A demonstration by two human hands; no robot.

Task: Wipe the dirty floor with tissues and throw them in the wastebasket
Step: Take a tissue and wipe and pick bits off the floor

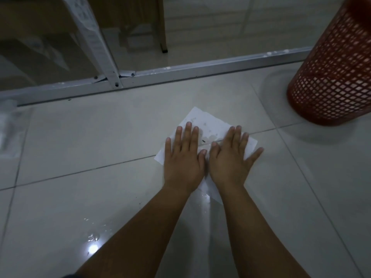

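Pressing flat-fingered: left hand (183, 157), right hand (230, 159) on tissue (202, 121), corner pointing away, gripping nothing.

- One head-worn camera looks forward and steeply down, close above the pale glossy tiled floor (80, 137).
- Wide-angle lens; it faces a metal-framed glass partition (180, 71).

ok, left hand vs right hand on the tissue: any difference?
The left hand covers the near-left part of the tissue, its little finger lying off the edge on the floor; the right hand covers the right part. The right hand's little finger splays well outward; the left hand's fingers lie closer together. Both hands lie flat, palms down, side by side.
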